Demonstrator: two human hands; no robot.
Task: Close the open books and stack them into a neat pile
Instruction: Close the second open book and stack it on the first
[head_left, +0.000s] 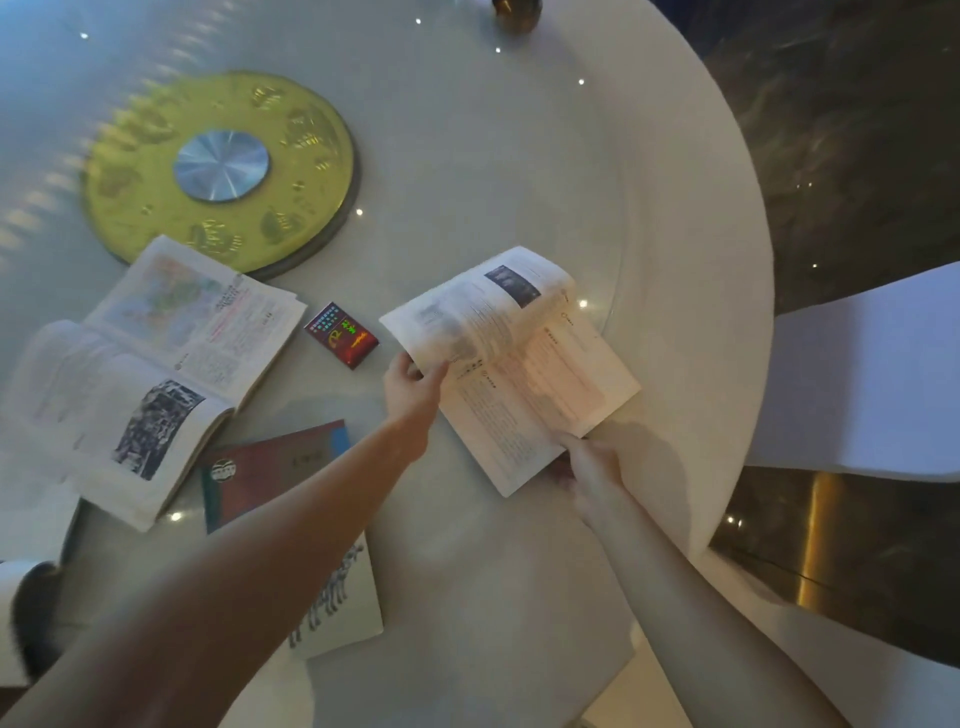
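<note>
An open book (540, 384) lies near the right edge of the round white table (685, 218). My left hand (413, 387) grips the lifted left-hand pages at their near corner, and those pages arch over the spine. My right hand (587, 470) pinches the book's near edge. Two more open books lie at the left: one with a colour map (202, 312), one with a black-and-white photo (119, 415) overlapping it in front. A closed red book (265, 473) rests on a closed white book (345, 597) under my left forearm.
A small red card box (342, 335) sits between the open books. A gold disc with a silver hub (218, 166) occupies the table's middle. A white-covered chair (862, 379) stands to the right, a brass object (517, 13) at the far edge.
</note>
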